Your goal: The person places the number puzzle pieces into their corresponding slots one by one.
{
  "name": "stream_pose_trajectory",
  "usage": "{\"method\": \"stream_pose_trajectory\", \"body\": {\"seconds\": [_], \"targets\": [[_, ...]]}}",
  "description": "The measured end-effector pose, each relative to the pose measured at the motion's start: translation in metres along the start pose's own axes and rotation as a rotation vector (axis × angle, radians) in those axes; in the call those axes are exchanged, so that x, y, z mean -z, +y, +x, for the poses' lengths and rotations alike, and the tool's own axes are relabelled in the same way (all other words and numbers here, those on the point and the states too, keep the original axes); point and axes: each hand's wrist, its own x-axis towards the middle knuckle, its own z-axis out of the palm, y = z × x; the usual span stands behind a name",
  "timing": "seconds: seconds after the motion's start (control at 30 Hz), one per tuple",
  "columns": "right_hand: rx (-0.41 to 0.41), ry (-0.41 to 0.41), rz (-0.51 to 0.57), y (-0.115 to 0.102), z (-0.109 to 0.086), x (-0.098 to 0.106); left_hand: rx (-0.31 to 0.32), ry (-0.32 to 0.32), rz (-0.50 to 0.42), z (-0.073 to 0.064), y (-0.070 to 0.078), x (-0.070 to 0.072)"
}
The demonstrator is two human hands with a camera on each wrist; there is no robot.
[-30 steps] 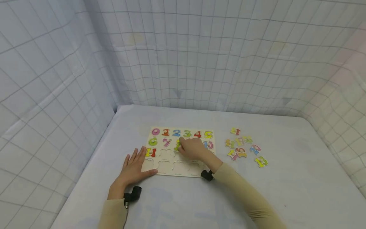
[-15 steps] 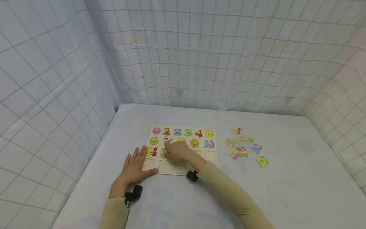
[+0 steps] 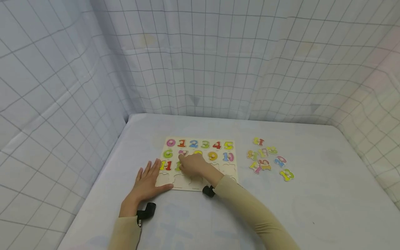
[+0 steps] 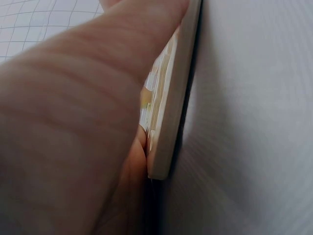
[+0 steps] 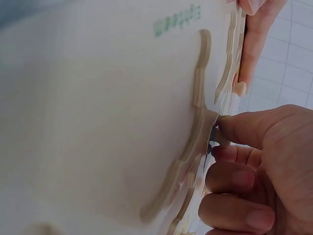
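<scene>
Board (image 3: 182, 180) with number-shaped recesses is lying on the table (image 3: 318, 163), its near part disappearing under the hands in places; the right hand (image 3: 194, 164) is pinching a number piece (image 3: 177, 166) between thumb and finger, its other fingers curling beneath, just beside the yellow-and-red 11 (image 3: 169, 165) in the third row; only a green strip of the pinched piece is showing in the head view, and the right wrist view is giving it nearly edge-on, so whether it is sitting fully in a recess is impossible to tell; the pink 7 (image 3: 183, 152) and a yellow piece (image 3: 198, 152) are peeking out, partly hidden, beyond that hand; the left hand (image 3: 147, 182) is lying open along the board's left edge, fingers spreading, thumb reaching over the near edge; in the left wrist view it is blurring and blocking most of the board; a green printed word (image 5: 177, 21) is blurring past reading in the right wrist view; right of the board, loose pieces (image 3: 263, 152) are lying scattered, their digits mostly being too small to read; both sleeves (image 3: 253, 208) are running out of the frame.
</scene>
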Motion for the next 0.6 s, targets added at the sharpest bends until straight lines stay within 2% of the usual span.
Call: {"method": "stream_pose_trajectory", "body": {"seconds": [0.33,0.6], "targets": [[-0.049,-0.017,0.008,0.0037,-0.0015,-0.0053,-0.020,0.023,-0.011,0.0015,0.0017,-0.0025],[-0.065,0.006,0.023,0.0062,-0.0065,-0.0091,-0.009,0.001,-0.006,0.0038,-0.0057,-0.0070]]}}
